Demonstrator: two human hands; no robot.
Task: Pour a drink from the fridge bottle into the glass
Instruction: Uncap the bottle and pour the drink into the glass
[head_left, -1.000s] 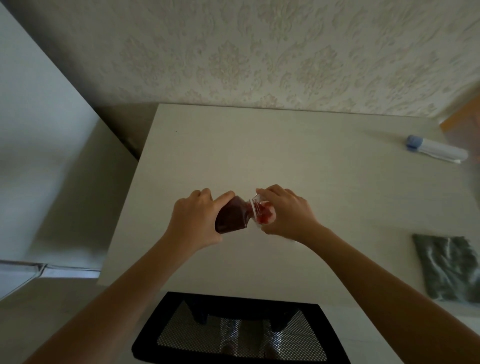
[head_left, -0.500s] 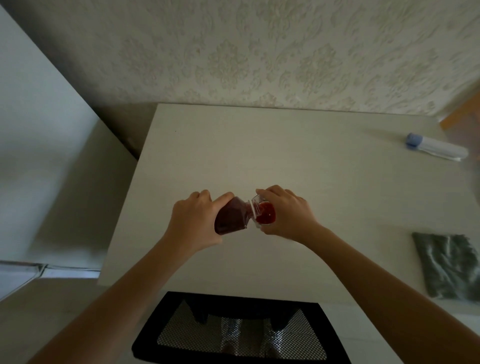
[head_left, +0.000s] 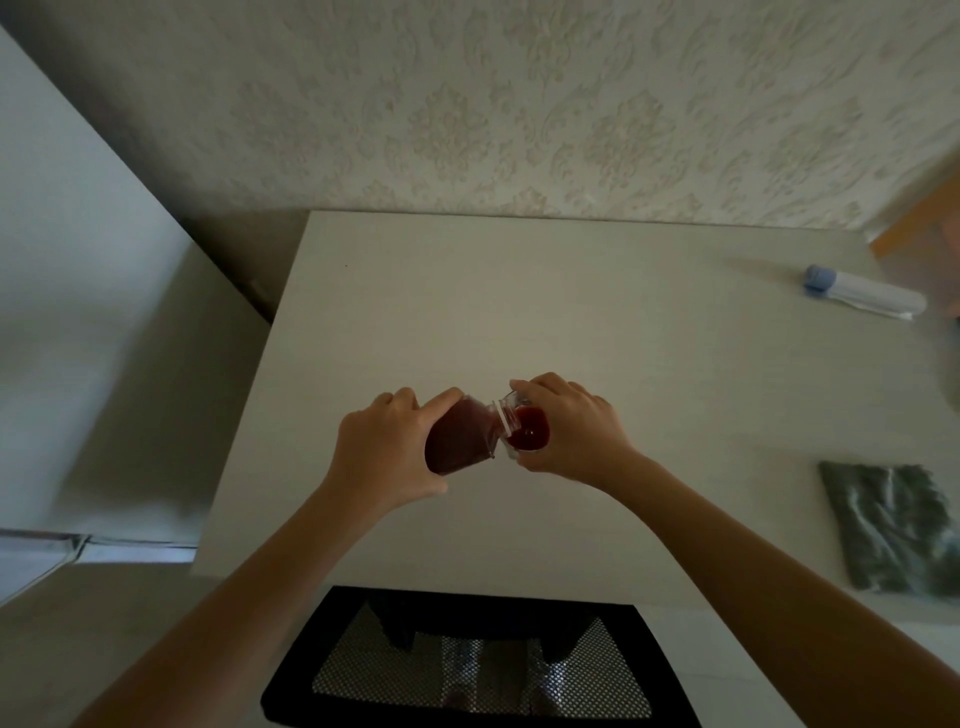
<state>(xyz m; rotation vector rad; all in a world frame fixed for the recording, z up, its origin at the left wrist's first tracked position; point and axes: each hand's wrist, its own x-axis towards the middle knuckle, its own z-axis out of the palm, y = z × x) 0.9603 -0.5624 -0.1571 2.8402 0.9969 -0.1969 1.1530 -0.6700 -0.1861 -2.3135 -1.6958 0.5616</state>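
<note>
Bottle (head_left: 460, 434): dark red, tipped hard over, long axis near level, running left to right, neck (head_left: 505, 419) at glass (head_left: 525, 428) rim.

Head view:
- Left hand (head_left: 387, 449) wrapped round bottle body, thumb on top, fingers curled behind. Carries the tilt.
- Right hand (head_left: 571, 428) closed round glass from far side, steadying it; glass standing on or just above desk (head_left: 571, 322), contact not resolvable.
- Glass holds red drink, level near rim. Judged: pour close to done.
- Bottle lies between hands, mouth toward right hand, base toward left. Next move likely turns on left hand: swing base down, neck up and away from rim. Spill risk if tilt held.
- Well apart, right side of desk: white tube (head_left: 860, 292) with blue cap, lying flat; green cloth (head_left: 893, 525).

Only one view available.
</note>
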